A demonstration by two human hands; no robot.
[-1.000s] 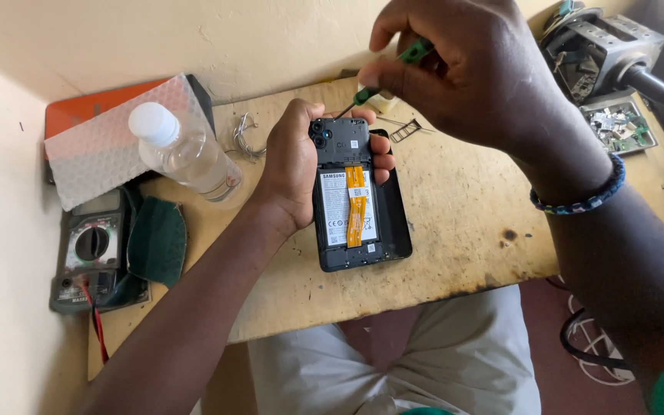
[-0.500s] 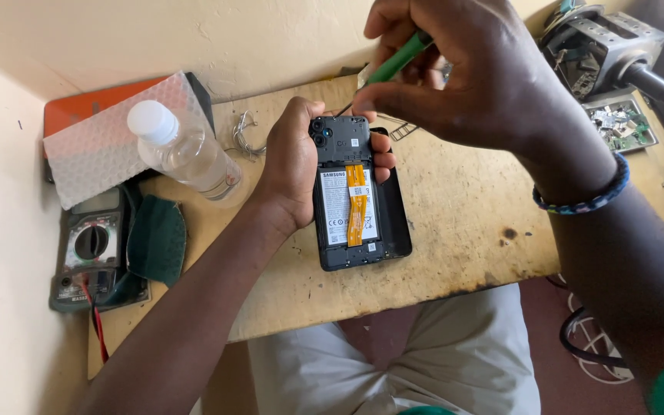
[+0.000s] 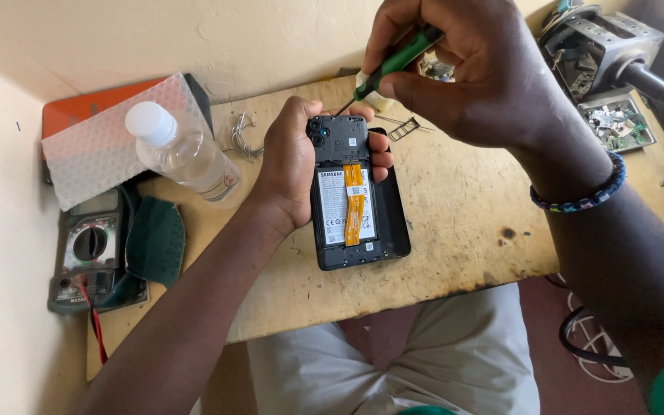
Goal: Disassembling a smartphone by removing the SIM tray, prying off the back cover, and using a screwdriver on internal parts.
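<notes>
So the left hand (image 3: 290, 165) is wrapped around the top end of an opened-up black phone (image 3: 351, 204), back cover off, lying on the worn wooden bench (image 3: 455, 223). Inside there's a white rectangular battery label with an orange ribbon strip running down over it. The right hand (image 3: 463, 65) is pinched shut on a green-handled screwdriver (image 3: 390, 65), tip down at the phone's top edge by the camera lenses. Off to the left: a clear plastic bottle (image 3: 178, 154) with a white cap, a bubble-wrap packet (image 3: 109, 146) on an orange box, and a grey multimeter (image 3: 86, 250).
</notes>
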